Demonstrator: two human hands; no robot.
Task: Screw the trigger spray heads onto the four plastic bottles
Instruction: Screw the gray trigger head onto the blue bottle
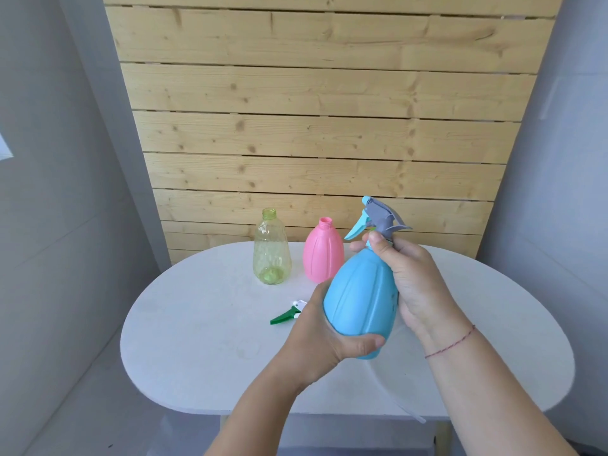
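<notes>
I hold a light blue bottle tilted above the white table. My left hand grips its base from below. My right hand wraps the neck, fingers on the collar under a grey and blue trigger spray head that sits on the bottle's top. Further back stand a clear yellow-green bottle and a pink bottle, both upright with open necks. A green and white spray head lies on the table, partly hidden behind my left hand.
A wall of pale wooden planks rises right behind the table. Grey walls stand on both sides. The table's rounded front edge is near my forearms, and a thin clear tube lies by that edge under my right arm.
</notes>
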